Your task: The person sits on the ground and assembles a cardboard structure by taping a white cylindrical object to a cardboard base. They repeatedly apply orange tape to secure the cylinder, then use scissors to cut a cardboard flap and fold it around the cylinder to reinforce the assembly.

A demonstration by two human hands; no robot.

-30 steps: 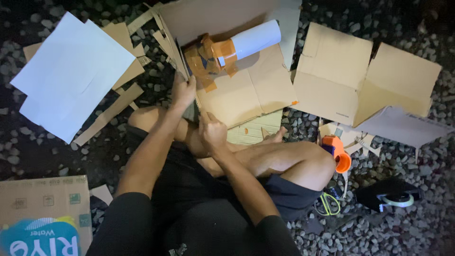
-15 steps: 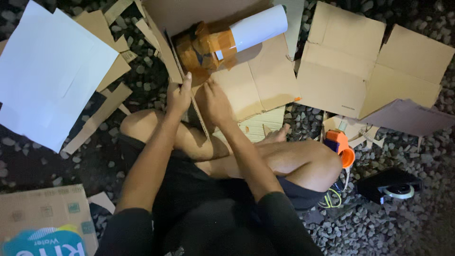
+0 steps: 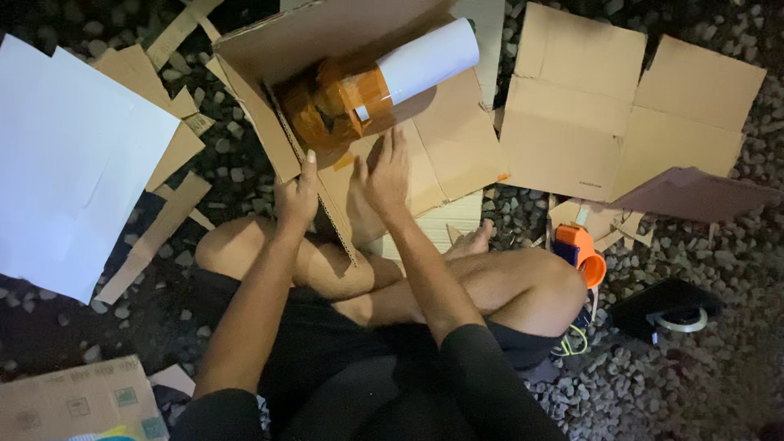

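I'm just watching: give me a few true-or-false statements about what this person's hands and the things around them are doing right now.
1. The left hand grips the edge of an upright cardboard flap. True.
2. The right hand holds scissors. False: it rests flat on the cardboard panel, holding nothing.
3. A white roll lies on the cardboard next to some orange-brown tape rolls. True.
4. The orange tape dispenser lies by the left knee. False: it lies by the right knee.
5. White sheets lie on the person's left. True.
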